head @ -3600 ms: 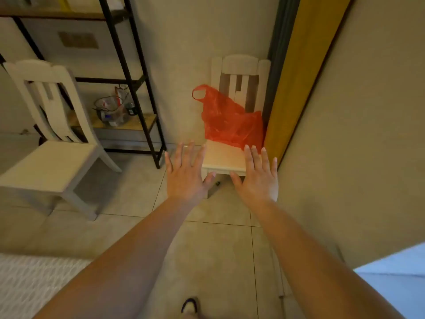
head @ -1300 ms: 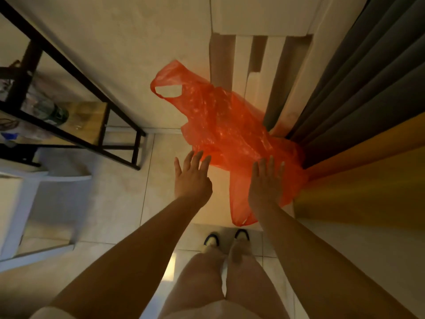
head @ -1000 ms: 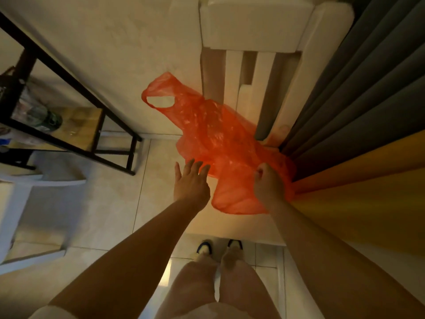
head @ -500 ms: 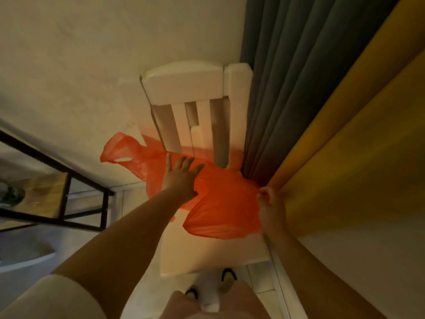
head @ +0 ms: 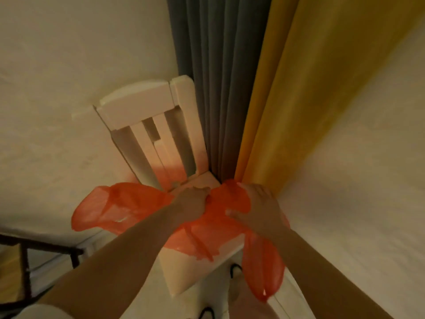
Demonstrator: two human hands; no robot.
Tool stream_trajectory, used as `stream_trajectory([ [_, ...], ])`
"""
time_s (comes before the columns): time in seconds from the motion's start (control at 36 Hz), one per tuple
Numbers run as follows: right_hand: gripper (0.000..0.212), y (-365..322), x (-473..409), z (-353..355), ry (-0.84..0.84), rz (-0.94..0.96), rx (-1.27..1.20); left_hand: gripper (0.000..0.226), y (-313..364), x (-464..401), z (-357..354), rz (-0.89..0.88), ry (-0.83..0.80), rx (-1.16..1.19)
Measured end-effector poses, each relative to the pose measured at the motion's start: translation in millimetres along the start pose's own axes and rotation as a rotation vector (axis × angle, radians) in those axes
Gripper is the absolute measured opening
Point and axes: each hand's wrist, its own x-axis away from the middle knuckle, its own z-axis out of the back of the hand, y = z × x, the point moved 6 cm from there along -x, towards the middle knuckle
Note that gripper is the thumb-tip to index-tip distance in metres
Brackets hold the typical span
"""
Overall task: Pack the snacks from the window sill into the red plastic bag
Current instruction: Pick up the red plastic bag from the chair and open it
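The red plastic bag [head: 128,208] lies crumpled across the seat of a white wooden chair [head: 147,104]. My left hand [head: 192,203] is closed on the bag near its middle. Just to the right, my right hand [head: 257,208] grips the bag's right part, and a lobe of the bag hangs down below that wrist, off the seat's edge. One handle loop spreads out to the left. No snacks and no window sill are in view.
The chair stands in a corner against a cream wall, with grey curtain [head: 213,88] and yellow curtain [head: 287,88] folds right behind it. A black metal shelf frame [head: 46,247] is at the lower left. My feet show below the seat.
Both hands have closed on the bag and gathered it; before, the left hand lay open on it. The camera has tilted upward toward the chair back and curtains.
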Motion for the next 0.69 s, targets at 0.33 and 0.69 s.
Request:
stream_trajectory([
  [0.33, 0.041, 46.0, 107.4, -44.8, -0.241, -0.293, 0.145, 0.041, 39.9, 50.9, -46.3, -0.222, -0.184, 0.455],
  [0.69, 0.023, 148.7, 325.1, -11.6, -0.326, -0.717, 0.251, 0.029, 219.5, 116.8, -107.7, -0.552, -0.100, -0.113],
])
